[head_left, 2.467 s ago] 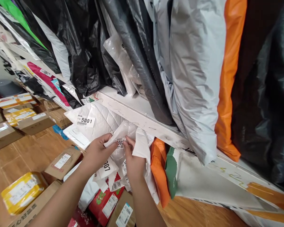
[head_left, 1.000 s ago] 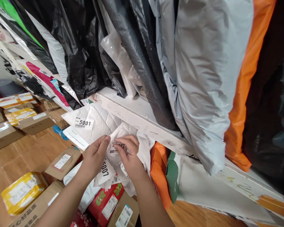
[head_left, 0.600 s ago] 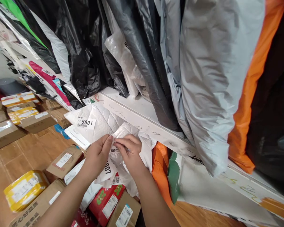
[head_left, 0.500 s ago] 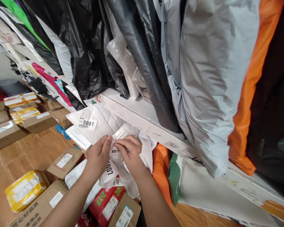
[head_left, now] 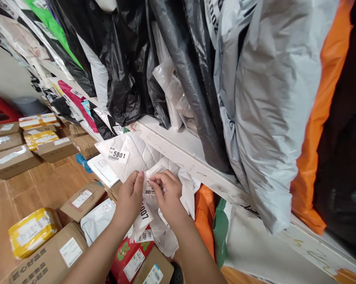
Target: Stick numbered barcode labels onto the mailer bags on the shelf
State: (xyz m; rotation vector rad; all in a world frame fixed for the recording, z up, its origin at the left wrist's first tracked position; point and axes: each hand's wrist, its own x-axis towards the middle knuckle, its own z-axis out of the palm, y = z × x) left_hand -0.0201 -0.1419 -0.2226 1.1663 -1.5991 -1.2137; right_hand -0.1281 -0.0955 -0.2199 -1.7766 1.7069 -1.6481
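Observation:
My left hand (head_left: pixel 132 197) is closed, thumb on top, on the upper edge of a thin whitish plastic bag (head_left: pixel 163 236). Against the same bag, my right hand (head_left: pixel 167 190) is pinched, its fingertips beside a printed label (head_left: pixel 150 191) that they partly cover. What exactly lies between those fingertips is too small to make out clearly. Below the hands hangs a white tag (head_left: pixel 144 213) ending in 007, with smaller tags under it. Just beyond sits a white quilted mailer (head_left: pixel 136 152) bearing a sticker (head_left: pixel 118 155) marked 5001.
Black mailer bags (head_left: pixel 121 71), a large grey one (head_left: pixel 275 110) and an orange one (head_left: pixel 323 130) stand on the white shelf (head_left: pixel 192 154). On the wooden floor lie cardboard boxes (head_left: pixel 52 252), a yellow-taped parcel (head_left: pixel 32 232) and a red box (head_left: pixel 130 256). Orange (head_left: pixel 206 217) and green (head_left: pixel 221 230) bags lean below the shelf.
The view has shifted, so the scene sits slightly further right. My right fingertips have curled and moved a little on the bag, showing more of its label. My left hand keeps its grip.

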